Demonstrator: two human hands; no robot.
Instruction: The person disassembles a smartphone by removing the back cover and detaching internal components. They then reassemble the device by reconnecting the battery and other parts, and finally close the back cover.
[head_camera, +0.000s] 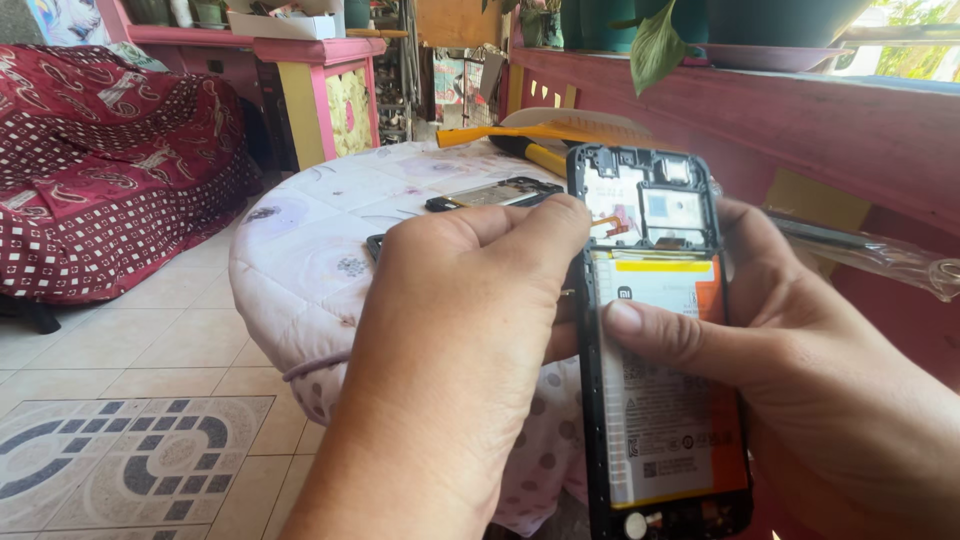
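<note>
I hold an opened smartphone (660, 350) upright in front of me, its back cover off, showing a white and orange battery and the black frame with circuit parts at the top. My right hand (820, 390) grips it from the right, thumb pressed across the battery. My left hand (450, 340) is against the phone's left edge, index finger touching the upper left corner of the frame.
A round table (310, 250) with a pale floral cloth stands behind the phone, with a black phone part (495, 193) and a yellow-handled tool (535, 150) on it. A red patterned couch (100, 150) is at left, a pink ledge (800, 110) at right, tiled floor below.
</note>
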